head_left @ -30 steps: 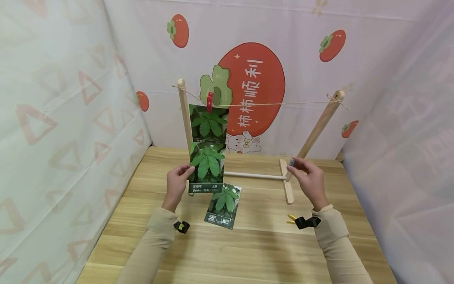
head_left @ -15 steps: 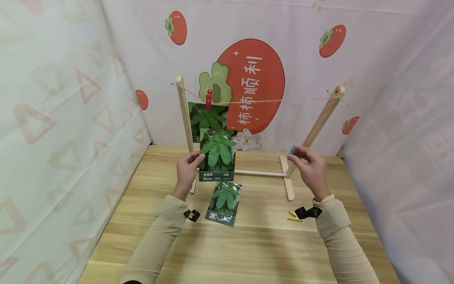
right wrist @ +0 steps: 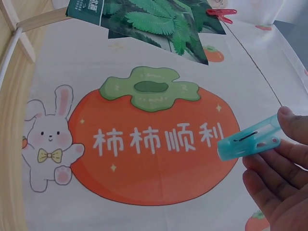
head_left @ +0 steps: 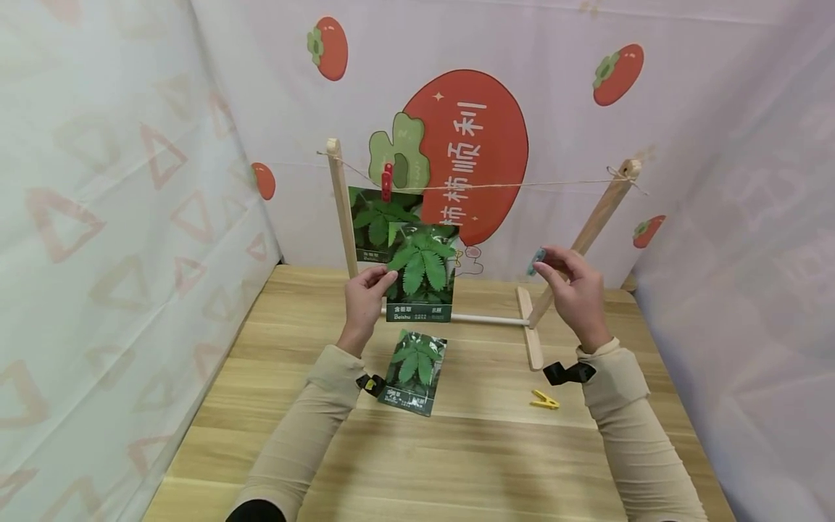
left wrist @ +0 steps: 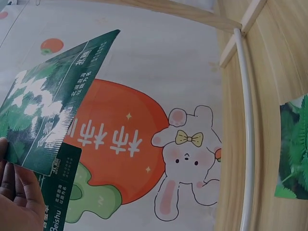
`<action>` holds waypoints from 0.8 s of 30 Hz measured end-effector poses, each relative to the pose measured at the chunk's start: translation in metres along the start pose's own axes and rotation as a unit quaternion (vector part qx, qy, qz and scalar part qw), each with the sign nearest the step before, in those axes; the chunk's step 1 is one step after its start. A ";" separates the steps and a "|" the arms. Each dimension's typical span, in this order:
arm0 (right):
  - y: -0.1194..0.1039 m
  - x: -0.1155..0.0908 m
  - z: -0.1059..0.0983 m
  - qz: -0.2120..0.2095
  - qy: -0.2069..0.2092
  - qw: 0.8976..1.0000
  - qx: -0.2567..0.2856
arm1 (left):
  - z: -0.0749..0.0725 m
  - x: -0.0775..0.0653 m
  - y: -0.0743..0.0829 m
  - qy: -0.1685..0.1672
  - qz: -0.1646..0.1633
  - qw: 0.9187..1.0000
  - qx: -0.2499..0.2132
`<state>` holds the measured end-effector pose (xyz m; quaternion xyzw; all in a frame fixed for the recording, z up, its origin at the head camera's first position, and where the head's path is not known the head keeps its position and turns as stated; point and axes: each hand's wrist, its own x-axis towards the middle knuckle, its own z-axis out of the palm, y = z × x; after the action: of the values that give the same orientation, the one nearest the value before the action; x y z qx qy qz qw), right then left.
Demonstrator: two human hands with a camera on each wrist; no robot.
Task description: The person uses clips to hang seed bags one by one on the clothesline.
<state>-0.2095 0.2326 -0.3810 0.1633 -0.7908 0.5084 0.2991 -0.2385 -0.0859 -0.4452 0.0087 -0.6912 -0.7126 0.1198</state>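
My left hand [head_left: 367, 303] pinches a green seed packet [head_left: 422, 272] by its left edge, fingers behind and thumb in front. The packet is upright below the string [head_left: 509, 185] and overlaps a second packet [head_left: 368, 221], which hangs from the string under a red clothespin [head_left: 387, 183]. Between thumb and fingers my right hand [head_left: 577, 296] pinches a light blue clothespin [right wrist: 250, 138], held to the right of the packet and under the string. Another seed packet [head_left: 416, 373] lies flat on the table, partly behind the left wrist's black strap.
A wooden frame with a left post [head_left: 342, 206], a right post [head_left: 590, 228] and a white crossbar [head_left: 489, 319] stands at the back of the table [head_left: 470, 464]. A yellow clothespin [head_left: 544, 400] lies near the right wrist. Printed cloth hangs behind and at both sides.
My left hand has moved right and up with the seed packet, uncovering more of the left post's side. My right hand has risen slightly with the blue clothespin.
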 end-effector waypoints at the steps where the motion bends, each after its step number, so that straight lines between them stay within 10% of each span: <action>1: -0.001 0.001 0.000 -0.002 0.001 1.000 -0.002 | 0.003 0.001 0.001 -0.002 0.004 1.000 0.001; 24: -0.027 0.038 0.005 -0.074 0.002 0.997 0.012 | 0.031 0.003 0.018 -0.024 0.021 0.999 -0.001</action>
<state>-0.2252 0.2187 -0.3394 0.2241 -0.7700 0.4945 0.3352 -0.2437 -0.0567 -0.4253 -0.0234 -0.6930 -0.7108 0.1185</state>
